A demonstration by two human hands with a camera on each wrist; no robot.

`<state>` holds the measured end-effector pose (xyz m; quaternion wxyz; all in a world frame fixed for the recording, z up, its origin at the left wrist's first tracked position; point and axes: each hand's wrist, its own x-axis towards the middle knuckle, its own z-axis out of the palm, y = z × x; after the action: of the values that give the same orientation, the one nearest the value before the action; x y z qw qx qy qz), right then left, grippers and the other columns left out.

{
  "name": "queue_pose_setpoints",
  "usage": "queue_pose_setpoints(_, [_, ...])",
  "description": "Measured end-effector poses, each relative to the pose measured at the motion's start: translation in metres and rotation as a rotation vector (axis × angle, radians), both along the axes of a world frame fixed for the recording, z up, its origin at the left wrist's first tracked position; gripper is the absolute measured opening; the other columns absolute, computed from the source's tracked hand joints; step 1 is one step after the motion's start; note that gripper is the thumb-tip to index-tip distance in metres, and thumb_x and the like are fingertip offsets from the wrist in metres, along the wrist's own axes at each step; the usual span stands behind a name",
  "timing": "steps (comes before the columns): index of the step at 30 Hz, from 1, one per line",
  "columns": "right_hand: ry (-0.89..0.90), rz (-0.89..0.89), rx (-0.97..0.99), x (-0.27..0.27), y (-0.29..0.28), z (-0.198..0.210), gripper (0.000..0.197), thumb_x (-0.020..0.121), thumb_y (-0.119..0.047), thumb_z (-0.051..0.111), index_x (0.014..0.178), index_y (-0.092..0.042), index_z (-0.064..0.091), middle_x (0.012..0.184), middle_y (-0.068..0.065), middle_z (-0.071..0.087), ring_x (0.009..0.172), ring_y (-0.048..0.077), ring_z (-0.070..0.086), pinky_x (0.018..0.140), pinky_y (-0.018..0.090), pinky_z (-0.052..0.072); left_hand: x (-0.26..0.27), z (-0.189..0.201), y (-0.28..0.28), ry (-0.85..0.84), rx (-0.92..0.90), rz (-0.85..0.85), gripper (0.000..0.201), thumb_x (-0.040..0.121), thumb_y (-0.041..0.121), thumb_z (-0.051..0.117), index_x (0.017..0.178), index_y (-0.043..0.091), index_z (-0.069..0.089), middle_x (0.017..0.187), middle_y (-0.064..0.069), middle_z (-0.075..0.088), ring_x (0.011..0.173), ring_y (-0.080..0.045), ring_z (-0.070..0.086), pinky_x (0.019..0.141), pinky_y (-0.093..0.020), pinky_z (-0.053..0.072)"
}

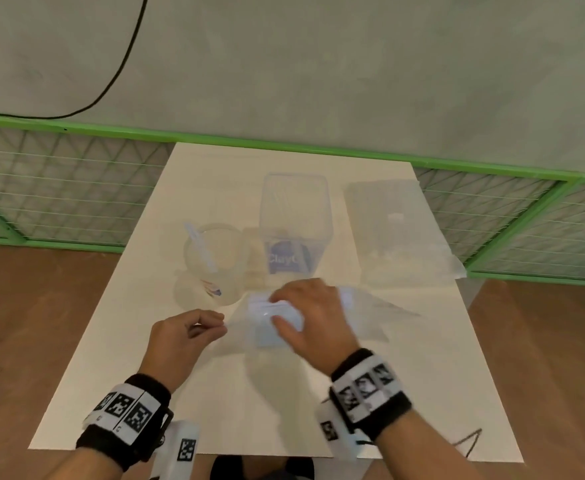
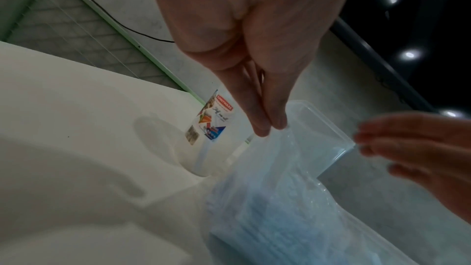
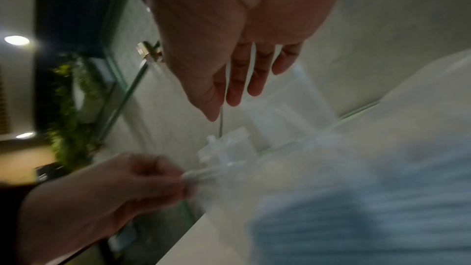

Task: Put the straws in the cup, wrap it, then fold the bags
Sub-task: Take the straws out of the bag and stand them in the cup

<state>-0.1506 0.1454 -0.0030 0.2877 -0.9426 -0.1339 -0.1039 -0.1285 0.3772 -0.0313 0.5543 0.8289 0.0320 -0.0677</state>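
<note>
A clear plastic bag holding pale blue straws lies mid-table. My left hand pinches the bag's left edge between thumb and fingertips, lifting it a little. My right hand is over the bag's middle with fingers nearly straight; the wrist view shows nothing held in it. Behind and to the left stands a clear cup with a printed label and one straw leaning in it.
A tall clear rectangular container stands behind the bag. A flat stack of clear bags lies at the back right. The white table ends near my wrists. A green wire fence runs behind.
</note>
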Motion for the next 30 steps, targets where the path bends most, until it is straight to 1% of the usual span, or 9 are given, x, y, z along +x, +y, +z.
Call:
queue_pose_setpoints(5, [0.102,0.1,-0.159,0.016,0.056,-0.01,0.028,0.087,-0.048,0.061,0.101,-0.026,0.071,0.103,-0.006,0.072,0.101,0.02,0.058,0.085,0.041,0.03,-0.007,0.012,0.002,-0.155,0.083,-0.083,0.014,0.076,0.001,0.076,0.078,0.015,0.076,0.08,0.015,0.073,0.073,-0.003,0.066,0.071,-0.009,0.049])
queue_pose_setpoints(8, [0.112,0.082,-0.167,0.018,0.061,-0.013,0.038,0.088,-0.055,0.047,0.089,-0.028,0.074,0.089,-0.006,0.074,0.089,0.019,0.063,0.082,0.041,0.027,-0.008,0.018,0.004,-0.174,0.09,-0.103,0.014,0.078,0.005,0.075,0.079,0.019,0.075,0.079,0.016,0.073,0.072,-0.003,0.066,0.07,-0.012,0.049])
queue_pose_setpoints(10, [0.115,0.079,-0.112,0.019,0.057,-0.014,0.035,0.087,-0.05,0.049,0.084,-0.026,0.074,0.085,-0.005,0.075,0.081,0.021,0.065,0.081,0.043,0.031,-0.008,0.017,0.005,-0.188,0.127,-0.101,0.013,0.079,0.007,0.075,0.079,0.019,0.075,0.079,0.018,0.072,0.072,-0.004,0.065,0.069,-0.012,0.048])
queue_pose_setpoints(14, [0.127,-0.035,-0.084,0.019,0.009,-0.02,0.037,0.083,-0.051,0.045,0.08,-0.028,0.074,0.086,-0.01,0.075,0.08,0.018,0.068,0.08,0.041,0.038,-0.004,0.016,0.011,-0.152,0.091,-0.003,0.01,0.082,0.008,0.073,0.079,0.017,0.072,0.071,0.007,0.072,0.064,-0.002,0.065,0.063,-0.007,0.043])
queue_pose_setpoints(16, [0.114,-0.123,-0.115,0.017,-0.036,-0.027,0.036,0.081,-0.052,0.046,0.077,-0.03,0.074,0.084,-0.013,0.075,0.079,0.016,0.069,0.079,0.041,0.046,-0.001,0.016,0.016,-0.114,0.047,0.062,0.007,0.084,0.011,0.071,0.081,0.017,0.071,0.067,0.002,0.071,0.06,-0.004,0.063,0.059,-0.013,0.044])
queue_pose_setpoints(18, [0.093,-0.222,-0.135,0.015,-0.082,-0.03,0.028,0.08,-0.049,0.055,0.075,-0.029,0.074,0.083,-0.012,0.075,0.078,0.017,0.071,0.075,0.045,0.052,0.002,0.015,0.022,-0.092,0.024,0.1,0.009,0.086,0.013,0.069,0.081,0.02,0.071,0.064,-0.001,0.071,0.062,-0.008,0.064,0.062,-0.021,0.047])
queue_pose_setpoints(23, [0.104,-0.41,-0.195,0.001,-0.156,-0.015,0.004,0.08,-0.026,0.078,0.079,-0.024,0.076,0.085,-0.006,0.076,0.083,0.022,0.069,0.075,0.039,0.053,0.014,0.013,0.034,-0.075,-0.04,0.183,0.006,0.088,0.012,0.067,0.086,0.016,0.07,0.062,-0.007,0.07,0.057,-0.005,0.064,0.055,-0.012,0.048])
queue_pose_setpoints(26, [0.165,-0.438,-0.131,-0.004,-0.163,-0.015,0.002,0.084,-0.025,0.076,0.085,-0.024,0.075,0.09,-0.008,0.074,0.087,0.018,0.065,0.075,0.031,0.048,0.017,0.012,0.033,-0.075,-0.072,0.152,0.008,0.091,0.01,0.064,0.087,0.016,0.068,0.073,-0.004,0.073,0.064,-0.01,0.068,0.058,-0.015,0.05])
queue_pose_setpoints(30, [0.154,-0.326,0.07,-0.006,-0.145,-0.021,0.009,0.089,-0.016,0.07,0.097,-0.018,0.069,0.094,-0.006,0.071,0.087,0.009,0.066,0.07,0.019,0.053,0.015,0.013,0.025,-0.054,-0.173,0.137,0.006,0.091,0.004,0.06,0.091,0.01,0.059,0.091,-0.004,0.07,0.077,-0.021,0.072,0.076,-0.03,0.053])
